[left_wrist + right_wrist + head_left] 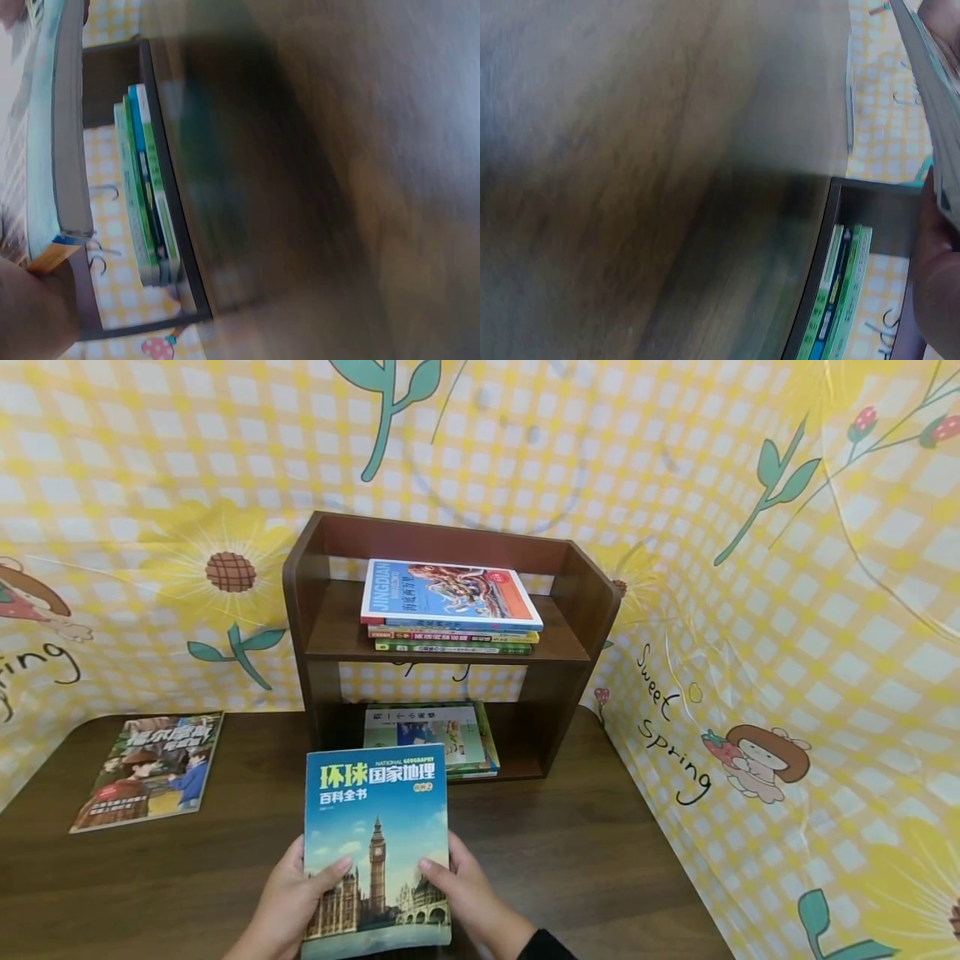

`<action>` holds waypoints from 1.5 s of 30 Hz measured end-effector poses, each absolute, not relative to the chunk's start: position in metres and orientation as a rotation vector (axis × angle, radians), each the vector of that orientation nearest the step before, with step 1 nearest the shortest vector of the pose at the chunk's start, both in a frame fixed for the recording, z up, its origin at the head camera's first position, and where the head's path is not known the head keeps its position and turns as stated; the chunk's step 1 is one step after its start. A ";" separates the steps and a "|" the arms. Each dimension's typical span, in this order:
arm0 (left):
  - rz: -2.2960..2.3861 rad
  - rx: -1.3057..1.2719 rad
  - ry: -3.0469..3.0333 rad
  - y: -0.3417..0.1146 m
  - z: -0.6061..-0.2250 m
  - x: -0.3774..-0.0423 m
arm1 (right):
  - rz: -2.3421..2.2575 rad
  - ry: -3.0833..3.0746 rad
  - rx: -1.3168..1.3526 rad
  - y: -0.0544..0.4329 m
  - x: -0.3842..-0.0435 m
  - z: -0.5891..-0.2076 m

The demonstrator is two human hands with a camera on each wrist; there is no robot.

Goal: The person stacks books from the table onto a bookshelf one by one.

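Note:
A blue-covered book (377, 802) with a clock tower and yellow and white Chinese lettering is held upright, cover facing me, in front of the shelf. My left hand (287, 897) grips its left edge, thumb on the cover. On the opposite edge my right hand (477, 891) holds it the same way. The other fingers are hidden behind the book. In the left wrist view the book's page edge (69, 135) shows above the left hand (34, 315). The right wrist view catches the book's edge (934, 120) beside the right hand (939, 292).
A dark brown two-tier shelf (442, 657) stands against the checked wall covering. Its upper tier bears a stack of books (453, 602), its lower tier another stack (468, 735), partly behind the held book. A magazine (153, 768) lies on the wooden table (585, 868) at left.

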State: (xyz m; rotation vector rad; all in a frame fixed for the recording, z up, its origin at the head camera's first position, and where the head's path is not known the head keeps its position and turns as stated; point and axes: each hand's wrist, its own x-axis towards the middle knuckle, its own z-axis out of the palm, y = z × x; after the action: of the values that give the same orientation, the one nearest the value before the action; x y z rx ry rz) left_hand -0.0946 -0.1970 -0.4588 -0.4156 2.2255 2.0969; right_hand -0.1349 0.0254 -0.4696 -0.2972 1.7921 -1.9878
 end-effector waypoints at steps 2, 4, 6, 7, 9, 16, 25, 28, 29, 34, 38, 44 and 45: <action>2.115 -0.430 2.219 -0.191 -0.460 -0.096 | -1.975 1.846 -0.282 0.027 -0.140 -0.470; 2.131 -0.437 2.197 -0.186 -0.461 -0.096 | -1.967 1.893 -0.282 0.029 -0.145 -0.471; 2.140 -0.434 2.172 -0.181 -0.462 -0.096 | -1.949 1.924 -0.281 0.032 -0.151 -0.471; 2.146 -0.425 2.159 -0.179 -0.462 -0.096 | -1.937 1.927 -0.274 0.034 -0.154 -0.471; 2.160 -0.391 2.121 -0.177 -0.463 -0.094 | -1.910 1.921 -0.252 0.039 -0.158 -0.470; 2.261 -0.093 1.801 -0.179 -0.471 -0.086 | -1.878 1.750 -0.196 0.058 -0.173 -0.469; 2.036 0.289 1.711 -0.215 -0.481 -0.084 | -1.804 1.614 -0.262 0.081 -0.190 -0.462; 1.920 0.358 1.802 -0.232 -0.478 -0.087 | -1.748 1.580 -0.303 0.092 -0.197 -0.457; 1.897 0.385 1.833 -0.237 -0.477 -0.088 | -1.730 1.565 -0.319 0.096 -0.200 -0.456; 1.907 0.465 1.962 -0.252 -0.462 -0.098 | -1.654 1.509 -0.399 0.110 -0.210 -0.451; 1.960 0.475 2.022 -0.249 -0.448 -0.105 | -1.602 1.503 -0.428 0.114 -0.213 -0.448; 2.049 0.601 1.973 -0.236 -0.436 -0.113 | -1.525 1.526 -0.462 0.114 -0.216 -0.443; 2.051 0.629 1.961 -0.234 -0.435 -0.114 | -1.515 1.525 -0.462 0.114 -0.216 -0.443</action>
State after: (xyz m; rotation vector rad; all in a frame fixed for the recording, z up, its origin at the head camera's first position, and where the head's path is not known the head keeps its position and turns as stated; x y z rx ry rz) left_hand -0.1139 -0.2342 -0.4351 0.6285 1.9610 2.0511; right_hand -0.2161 0.1140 -0.4428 -0.4616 1.5250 -1.5151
